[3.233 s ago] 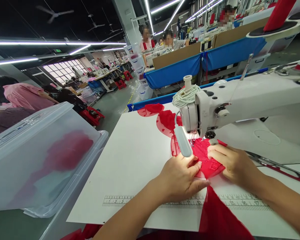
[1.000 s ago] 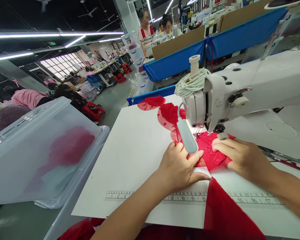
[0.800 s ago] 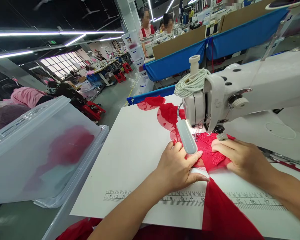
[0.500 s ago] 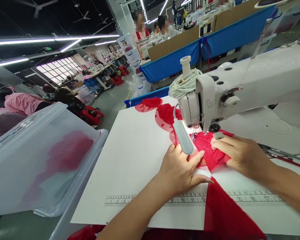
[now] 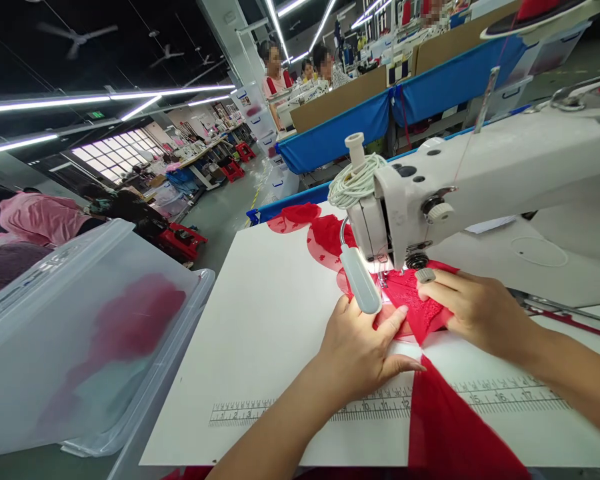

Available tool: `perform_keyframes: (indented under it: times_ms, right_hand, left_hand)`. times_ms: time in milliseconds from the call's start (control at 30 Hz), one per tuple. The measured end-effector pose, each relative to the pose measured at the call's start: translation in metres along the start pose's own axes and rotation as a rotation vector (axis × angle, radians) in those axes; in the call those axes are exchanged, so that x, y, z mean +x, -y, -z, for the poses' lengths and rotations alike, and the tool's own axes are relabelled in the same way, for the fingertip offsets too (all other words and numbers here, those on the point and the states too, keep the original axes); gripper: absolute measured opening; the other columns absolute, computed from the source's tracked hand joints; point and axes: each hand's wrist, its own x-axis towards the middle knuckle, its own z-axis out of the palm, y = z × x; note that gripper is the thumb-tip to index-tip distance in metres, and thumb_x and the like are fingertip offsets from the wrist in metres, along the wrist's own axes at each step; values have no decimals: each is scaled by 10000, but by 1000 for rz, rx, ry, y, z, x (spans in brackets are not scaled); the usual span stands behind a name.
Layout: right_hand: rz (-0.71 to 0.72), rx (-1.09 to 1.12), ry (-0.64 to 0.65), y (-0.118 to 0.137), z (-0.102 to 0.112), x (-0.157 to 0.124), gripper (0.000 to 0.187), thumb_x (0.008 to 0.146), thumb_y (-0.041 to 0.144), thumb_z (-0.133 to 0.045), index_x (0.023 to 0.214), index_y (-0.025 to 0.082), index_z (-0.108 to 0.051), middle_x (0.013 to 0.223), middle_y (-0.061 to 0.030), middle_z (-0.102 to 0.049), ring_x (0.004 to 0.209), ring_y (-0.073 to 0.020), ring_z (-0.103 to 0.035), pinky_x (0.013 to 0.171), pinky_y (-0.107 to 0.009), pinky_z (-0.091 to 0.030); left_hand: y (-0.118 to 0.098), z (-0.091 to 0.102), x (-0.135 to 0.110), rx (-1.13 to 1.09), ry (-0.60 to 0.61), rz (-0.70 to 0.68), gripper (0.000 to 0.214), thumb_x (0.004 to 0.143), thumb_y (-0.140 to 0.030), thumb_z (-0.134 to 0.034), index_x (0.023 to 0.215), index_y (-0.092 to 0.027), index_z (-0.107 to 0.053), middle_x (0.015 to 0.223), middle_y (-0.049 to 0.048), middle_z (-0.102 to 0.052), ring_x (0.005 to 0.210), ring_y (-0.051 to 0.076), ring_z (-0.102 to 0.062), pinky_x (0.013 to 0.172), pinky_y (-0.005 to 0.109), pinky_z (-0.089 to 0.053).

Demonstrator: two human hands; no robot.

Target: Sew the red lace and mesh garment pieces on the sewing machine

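Note:
Red lace fabric (image 5: pixel 411 299) lies under the presser foot (image 5: pixel 383 277) of a white sewing machine (image 5: pixel 490 177). My left hand (image 5: pixel 356 341) rests palm down on sheer red fabric left of the lace, fingers spread and thumb stretched out to the right. Some of its fingertips are hidden behind the grey lamp (image 5: pixel 360 280). To the right of the needle, my right hand (image 5: pixel 475 308) has its fingers closed on the lace edge. A plain red cloth piece (image 5: pixel 447 420) runs from near my left thumb over the table's front edge.
More red scalloped pieces (image 5: pixel 325 237) trail behind the needle on the white table (image 5: pixel 220 333). A printed ruler (image 5: pixel 480 395) runs along its front. At left stands a translucent plastic bin (image 5: pixel 95 313) with red material inside. People work at machines beyond a blue cloth barrier (image 5: pixel 340 130).
The view has shifted slightly, so the machine sits a little further left in the picture. Both hands keep nearly the same hold and place on the fabric.

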Motion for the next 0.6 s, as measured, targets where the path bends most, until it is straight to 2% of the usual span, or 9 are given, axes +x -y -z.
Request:
perform_keyframes:
  times_ms: [200,333,467,600]
  right_hand:
    - [-25,-15,11,-2,-6,-1,307,623,-53,-428,749,212,-521,734,19,-535,607,-142,-419,530,-279,-258]
    - [-16,8,-23,-4,-9,-1,298,597,-28,-421,745,218,-498,707,26,-509,587,-142,-406,524,-278,-240]
    - [-30,6,13,-4,-8,-2,314,613,-43,-428,768,218,-508,752,23,-547,609,-141,-431,524,-276,-242]
    - [-48,-14,46,-3,-7,-3,330,638,-62,-434,787,218,-529,781,18,-561,633,-144,-453,533,-272,-261]
  left_hand:
    - [-2,2,2,5,24,-1,755,958,-781,-351,1390,-230,-632,1250,183,-662,841,236,-595,749,360,-443]
    - [-2,1,1,-15,-39,-5,758,974,-771,-292,1357,-229,-657,1247,177,-670,819,233,-593,740,362,-448]
    - [-1,-1,1,-40,-108,-13,764,991,-752,-244,1335,-220,-673,1225,172,-685,853,243,-603,774,373,-467]
    - [-2,-2,1,-39,-90,-16,764,977,-768,-288,1349,-217,-663,1220,172,-687,883,247,-611,793,374,-478]
